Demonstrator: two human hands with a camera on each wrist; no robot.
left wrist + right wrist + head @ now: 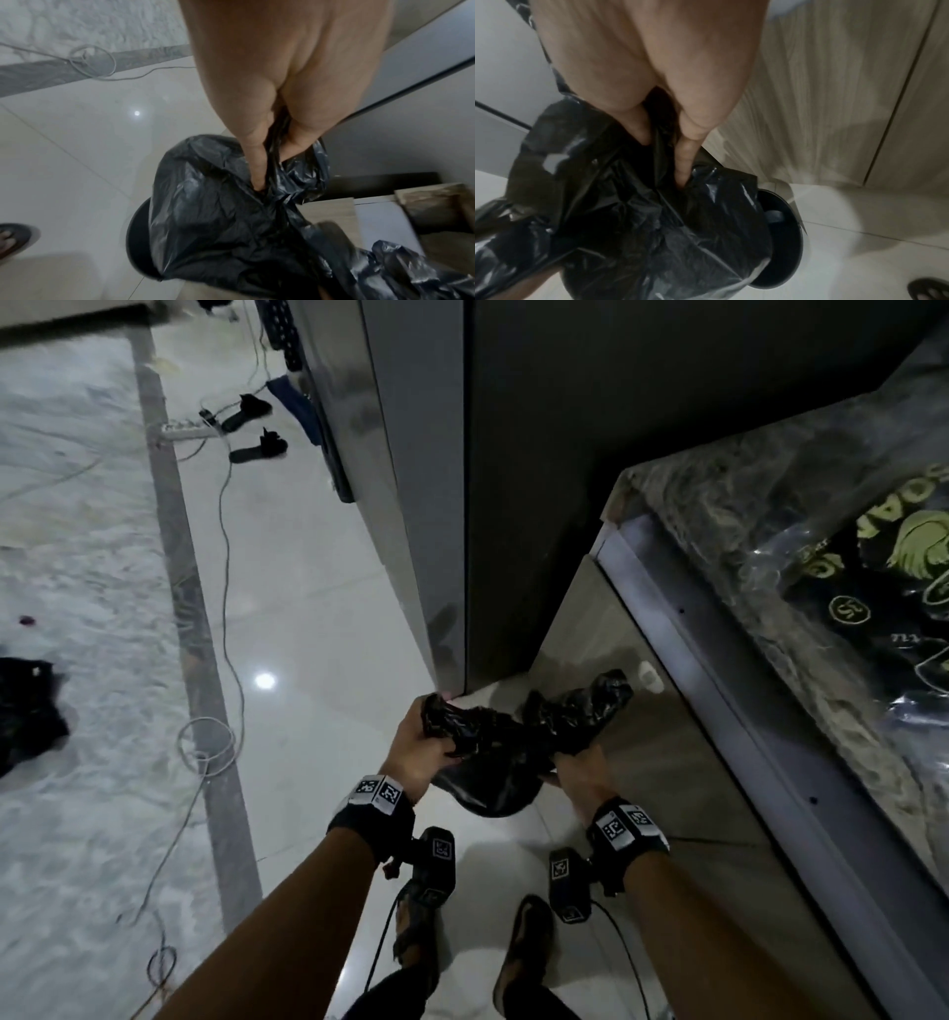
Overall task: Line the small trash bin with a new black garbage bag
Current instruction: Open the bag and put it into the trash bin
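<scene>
Glossy white floor tiles point(318, 588) surround a small black trash bin point(786, 241). Left hand point(416, 755) and right hand point(583, 775) each clench the black garbage bag point(493, 742) over it, probably to spread its mouth.

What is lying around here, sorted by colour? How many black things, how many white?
Black: 5 (garbage bag gripped by both hands, left and right; trash bin beneath it; two slippers on the floor; a crumpled black heap at the far left)
White: 2 (power strip; coiled cable)
Total: 7
</scene>
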